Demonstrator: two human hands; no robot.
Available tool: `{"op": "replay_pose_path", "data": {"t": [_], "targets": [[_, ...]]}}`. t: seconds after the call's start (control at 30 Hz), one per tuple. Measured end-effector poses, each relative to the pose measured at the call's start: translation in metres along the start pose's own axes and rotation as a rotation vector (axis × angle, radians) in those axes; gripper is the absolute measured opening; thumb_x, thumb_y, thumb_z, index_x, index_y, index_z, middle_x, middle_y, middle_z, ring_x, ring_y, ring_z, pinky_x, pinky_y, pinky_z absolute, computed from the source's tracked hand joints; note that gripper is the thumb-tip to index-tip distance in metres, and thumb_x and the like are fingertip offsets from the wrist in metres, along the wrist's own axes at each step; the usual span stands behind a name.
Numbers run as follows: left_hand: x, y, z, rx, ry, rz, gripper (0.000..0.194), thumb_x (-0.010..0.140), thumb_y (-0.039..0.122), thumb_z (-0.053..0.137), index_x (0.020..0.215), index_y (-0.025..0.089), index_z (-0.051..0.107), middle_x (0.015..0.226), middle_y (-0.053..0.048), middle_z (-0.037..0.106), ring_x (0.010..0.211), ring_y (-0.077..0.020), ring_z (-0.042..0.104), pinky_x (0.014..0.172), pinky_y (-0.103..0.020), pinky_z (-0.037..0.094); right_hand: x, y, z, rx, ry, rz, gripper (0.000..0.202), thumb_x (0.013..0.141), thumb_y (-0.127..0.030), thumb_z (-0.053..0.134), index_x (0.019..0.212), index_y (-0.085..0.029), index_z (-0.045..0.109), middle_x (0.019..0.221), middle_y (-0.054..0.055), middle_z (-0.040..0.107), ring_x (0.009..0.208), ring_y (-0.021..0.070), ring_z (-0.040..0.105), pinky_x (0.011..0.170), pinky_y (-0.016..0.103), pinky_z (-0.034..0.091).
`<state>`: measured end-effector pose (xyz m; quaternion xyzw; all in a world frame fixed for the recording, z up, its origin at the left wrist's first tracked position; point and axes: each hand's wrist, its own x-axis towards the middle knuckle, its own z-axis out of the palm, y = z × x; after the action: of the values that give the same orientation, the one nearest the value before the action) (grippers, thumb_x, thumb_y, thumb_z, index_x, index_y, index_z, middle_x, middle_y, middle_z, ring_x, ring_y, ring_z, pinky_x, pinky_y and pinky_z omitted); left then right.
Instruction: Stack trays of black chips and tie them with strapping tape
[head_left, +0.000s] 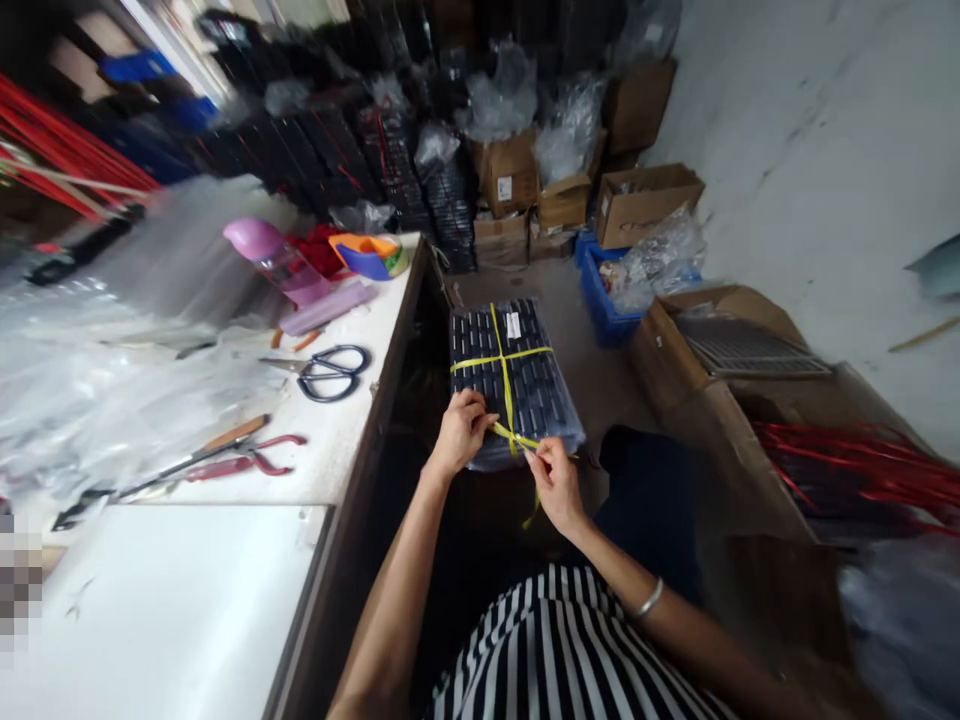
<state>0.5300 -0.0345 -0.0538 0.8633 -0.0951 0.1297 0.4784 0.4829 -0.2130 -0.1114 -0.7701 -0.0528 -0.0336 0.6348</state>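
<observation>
Left hand (463,430) and right hand (556,484) each have a closed grip, fingertips pinching the yellow strap (507,385) near the bundle's (536,385) close edge; the strap crosses its top, beside a white label (513,326). The bundle sits right of the desk (349,420), which carries scissors (330,373)

Plastic bags (172,260) at ten o'clock: motion-blurred, contents indeterminable. White label (513,326) near twelve: print illegible. Grey-green object (937,270) at three: cut off by frame edge.
</observation>
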Motion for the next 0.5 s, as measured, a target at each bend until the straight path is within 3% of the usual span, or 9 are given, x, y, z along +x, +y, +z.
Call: {"op": "replay_pose_path", "data": {"t": [0.1, 0.2, 0.27, 0.33, 0.4, 0.5], "targets": [[-0.015, 0.011, -0.002, -0.087, 0.168, -0.101, 0.016, 0.076, 0.033, 0.063, 0.073, 0.019, 0.059, 0.089, -0.004, 0.055, 0.084, -0.0175, 0.051, 0.077, -0.030, 0.041, -0.002, -0.007, -0.011, -0.019, -0.033, -0.030, 0.018, 0.084, -0.036, 0.050, 0.091, -0.020, 0.047, 0.063, -0.003, 0.052, 0.058, 0.0142, 0.053, 0.059, 0.025, 0.041], [-0.045, 0.020, 0.003, -0.228, 0.323, -0.302, 0.025, 0.086, 0.041, 0.048, 0.085, 0.018, 0.057, 0.082, -0.003, 0.055, 0.076, -0.0152, 0.052, 0.067, -0.027, 0.040, -0.010, -0.018, -0.023, -0.013, -0.129, 0.027, 0.025, 0.084, -0.036, 0.048, 0.102, -0.019, 0.050, 0.065, -0.002, 0.057, 0.050, 0.0123, 0.053, 0.050, 0.023, 0.042], [-0.063, 0.026, 0.013, -0.365, 0.272, -0.458, 0.031, 0.083, 0.045, 0.050, 0.074, 0.016, 0.057, 0.065, -0.001, 0.053, 0.062, -0.0140, 0.051, 0.058, -0.026, 0.039, -0.016, -0.027, -0.025, 0.007, -0.250, 0.095, 0.026, 0.085, -0.039, 0.043, 0.095, -0.018, 0.053, 0.063, -0.001, 0.059, 0.039, 0.0106, 0.050, 0.038, 0.021, 0.038], [-0.072, 0.032, 0.027, -0.541, 0.133, -0.586, 0.033, 0.076, 0.045, 0.059, 0.066, 0.014, 0.059, 0.056, -0.001, 0.053, 0.053, -0.0135, 0.050, 0.052, -0.025, 0.038, -0.020, -0.036, -0.020, 0.024, -0.370, 0.144, 0.029, 0.086, -0.040, 0.037, 0.085, -0.017, 0.054, 0.060, -0.001, 0.058, 0.034, 0.0102, 0.047, 0.030, 0.020, 0.035], [-0.070, 0.036, 0.040, -0.727, 0.027, -0.671, 0.032, 0.073, 0.044, 0.062, 0.069, 0.012, 0.062, 0.058, -0.003, 0.057, 0.050, -0.0135, 0.051, 0.048, -0.025, 0.038, -0.021, -0.042, -0.014, 0.013, -0.439, 0.155, 0.028, 0.086, -0.038, 0.033, 0.080, -0.018, 0.051, 0.058, -0.002, 0.056, 0.033, 0.0099, 0.048, 0.029, 0.019, 0.033], [-0.058, 0.040, 0.051, -0.957, 0.012, -0.747, 0.026, 0.072, 0.037, 0.063, 0.076, 0.011, 0.063, 0.062, -0.005, 0.059, 0.053, -0.0141, 0.055, 0.044, -0.022, 0.036, -0.020, -0.045, -0.007, -0.070, -0.453, 0.117, 0.022, 0.085, -0.030, 0.033, 0.072, -0.019, 0.047, 0.051, -0.004, 0.051, 0.032, 0.0080, 0.044, 0.032, 0.018, 0.032]]}}
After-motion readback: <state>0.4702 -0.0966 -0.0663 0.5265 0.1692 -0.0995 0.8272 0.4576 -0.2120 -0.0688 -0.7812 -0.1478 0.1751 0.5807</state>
